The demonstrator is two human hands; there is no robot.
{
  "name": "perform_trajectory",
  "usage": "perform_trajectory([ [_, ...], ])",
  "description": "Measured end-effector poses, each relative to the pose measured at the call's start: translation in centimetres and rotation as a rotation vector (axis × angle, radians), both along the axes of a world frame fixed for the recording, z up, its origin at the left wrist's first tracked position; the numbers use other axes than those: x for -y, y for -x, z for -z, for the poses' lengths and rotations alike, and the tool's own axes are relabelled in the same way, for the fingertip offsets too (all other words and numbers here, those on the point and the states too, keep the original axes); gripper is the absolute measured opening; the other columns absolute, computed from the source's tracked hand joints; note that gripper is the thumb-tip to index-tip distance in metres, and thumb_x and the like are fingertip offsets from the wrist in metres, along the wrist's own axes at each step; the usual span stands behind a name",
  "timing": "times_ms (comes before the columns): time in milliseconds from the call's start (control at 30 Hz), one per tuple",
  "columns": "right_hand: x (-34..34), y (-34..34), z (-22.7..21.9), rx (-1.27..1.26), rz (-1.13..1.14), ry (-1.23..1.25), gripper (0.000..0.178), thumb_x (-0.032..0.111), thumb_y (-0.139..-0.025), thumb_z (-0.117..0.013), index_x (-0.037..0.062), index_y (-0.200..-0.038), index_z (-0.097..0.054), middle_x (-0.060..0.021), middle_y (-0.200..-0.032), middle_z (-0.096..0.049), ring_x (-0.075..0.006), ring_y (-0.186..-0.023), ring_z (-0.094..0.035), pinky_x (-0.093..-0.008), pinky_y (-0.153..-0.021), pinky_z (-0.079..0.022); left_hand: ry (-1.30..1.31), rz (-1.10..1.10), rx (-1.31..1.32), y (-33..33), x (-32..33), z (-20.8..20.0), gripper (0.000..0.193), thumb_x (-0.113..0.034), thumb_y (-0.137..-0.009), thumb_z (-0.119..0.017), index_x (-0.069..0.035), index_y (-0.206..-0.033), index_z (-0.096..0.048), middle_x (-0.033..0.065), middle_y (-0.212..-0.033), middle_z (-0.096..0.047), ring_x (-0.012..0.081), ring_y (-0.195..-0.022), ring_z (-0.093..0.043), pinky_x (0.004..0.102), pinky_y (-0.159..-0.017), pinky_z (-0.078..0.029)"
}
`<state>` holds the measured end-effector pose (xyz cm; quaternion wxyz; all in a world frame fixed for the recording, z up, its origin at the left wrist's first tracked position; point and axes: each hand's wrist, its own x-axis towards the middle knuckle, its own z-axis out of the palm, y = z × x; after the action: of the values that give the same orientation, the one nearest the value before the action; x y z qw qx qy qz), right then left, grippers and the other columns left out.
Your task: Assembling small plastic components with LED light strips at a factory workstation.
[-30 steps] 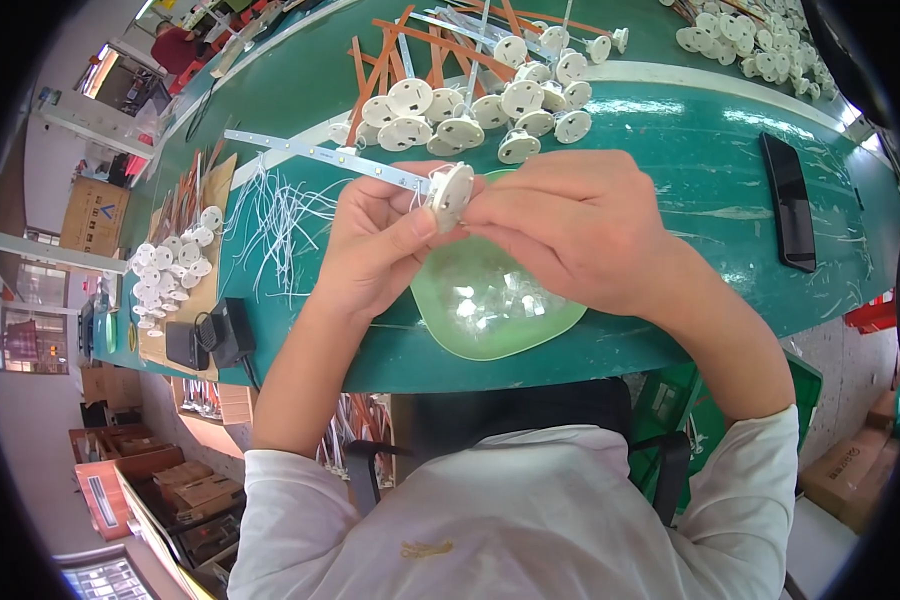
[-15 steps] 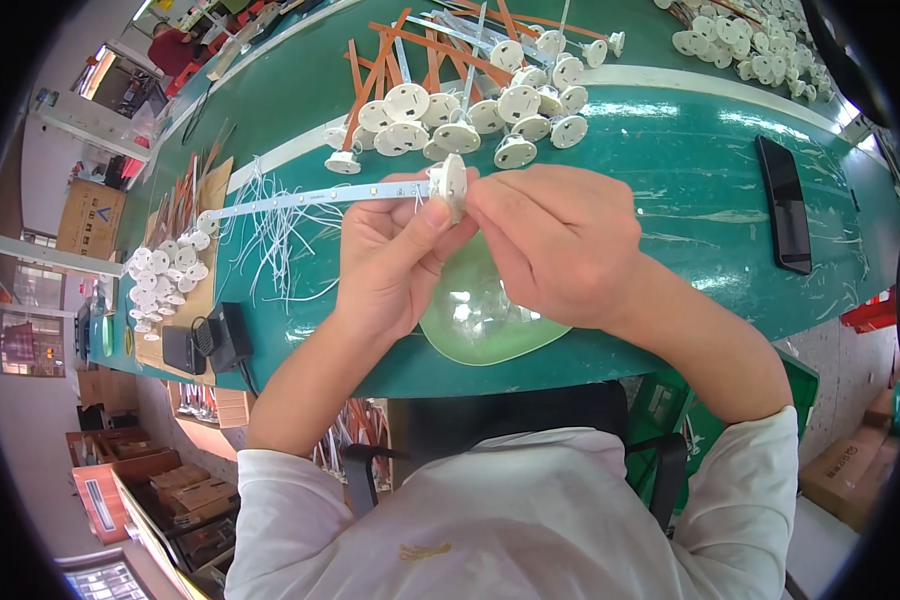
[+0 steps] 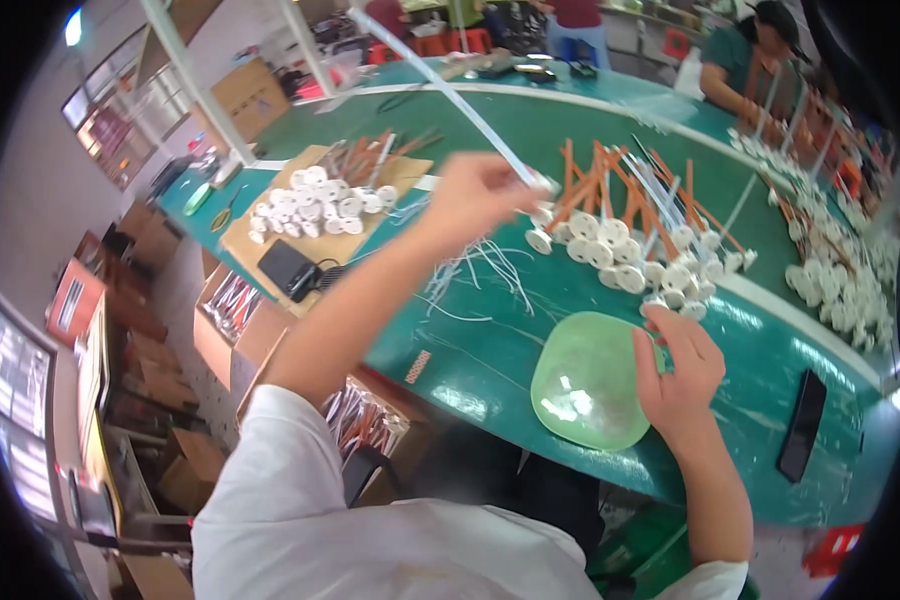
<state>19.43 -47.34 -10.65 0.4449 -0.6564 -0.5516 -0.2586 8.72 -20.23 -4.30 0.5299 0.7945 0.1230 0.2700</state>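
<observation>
My left hand (image 3: 478, 202), smeared by motion, is raised over the table. It grips an LED strip (image 3: 440, 85) close to its white round cap, and the strip slants up and to the left. My right hand (image 3: 682, 368) is beside the right rim of a pale green translucent bowl (image 3: 582, 385), with thumb and fingers apart and nothing visible in them. Just beyond its fingertips lies a pile of white round caps (image 3: 610, 248) with orange and pale strips standing out of them. Thin white wires (image 3: 480, 275) lie scattered left of the bowl.
Left, cardboard (image 3: 245, 238) carries more capped strips (image 3: 315, 200) and a black power adapter (image 3: 288, 268). A black phone (image 3: 802, 425) lies at the right. Another pile of caps (image 3: 840, 290) is at the far right. A co-worker (image 3: 755, 65) sits across the table.
The view has swung left. My right hand has let go of the cap and moved down beside the bowl. My left hand has carried the LED strip up and away.
</observation>
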Motion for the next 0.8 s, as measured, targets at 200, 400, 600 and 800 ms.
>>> perform_trajectory([
  [200, -0.3, 0.5, -0.3, -0.022, -0.105, 0.121, 0.017, -0.004, -0.074, -0.072, 0.0006, -0.09, -0.067, -0.0116, -0.082, -0.068, -0.0238, -0.069, -0.065, -0.0312, -0.061, -0.051, -0.668, -0.786, -0.398, 9.7, -19.9, -7.5, 0.041, -0.041, -0.079, -0.067, -0.002, -0.089, -0.077, 0.0136, -0.077, -0.072, 0.0197, -0.073, -0.07, 0.0334, -0.07, -0.053],
  [400, -0.8, 0.1, 0.8, -0.09, -0.195, 0.161, 0.013, -0.002, -0.073, -0.073, 0.0026, -0.084, -0.067, -0.0106, -0.08, -0.069, -0.0276, -0.07, -0.066, -0.0346, -0.062, -0.052, -0.758, -0.989, -0.714, 17.8, -27.4, -6.9, 0.046, -0.047, -0.072, -0.068, -0.003, -0.079, -0.076, 0.0203, -0.08, -0.072, 0.0352, -0.081, -0.071, 0.0409, -0.079, -0.055],
  [600, -1.2, 0.1, 0.9, -0.103, -0.224, 0.17, 0.012, -0.003, -0.074, -0.072, 0.0014, -0.085, -0.069, -0.0122, -0.08, -0.07, -0.0261, -0.069, -0.068, -0.0325, -0.062, -0.053, -0.919, -0.888, -1.0, 18.9, -29.0, -3.6, 0.045, -0.042, -0.075, -0.068, 0.0, -0.093, -0.074, 0.0254, -0.099, -0.07, 0.0421, -0.096, -0.068, 0.0467, -0.087, -0.054],
  [800, -1.1, 0.0, 0.4, -0.108, -0.2, 0.166, 0.013, -0.003, -0.075, -0.072, 0.0016, -0.086, -0.069, -0.0116, -0.079, -0.07, -0.0253, -0.069, -0.068, -0.0322, -0.062, -0.053, -1.153, -0.811, -0.383, 10.6, -21.4, -4.0, 0.029, -0.029, -0.088, -0.06, -0.005, -0.1, -0.071, 0.0197, -0.095, -0.07, 0.0373, -0.089, -0.068, 0.0464, -0.079, -0.054],
])
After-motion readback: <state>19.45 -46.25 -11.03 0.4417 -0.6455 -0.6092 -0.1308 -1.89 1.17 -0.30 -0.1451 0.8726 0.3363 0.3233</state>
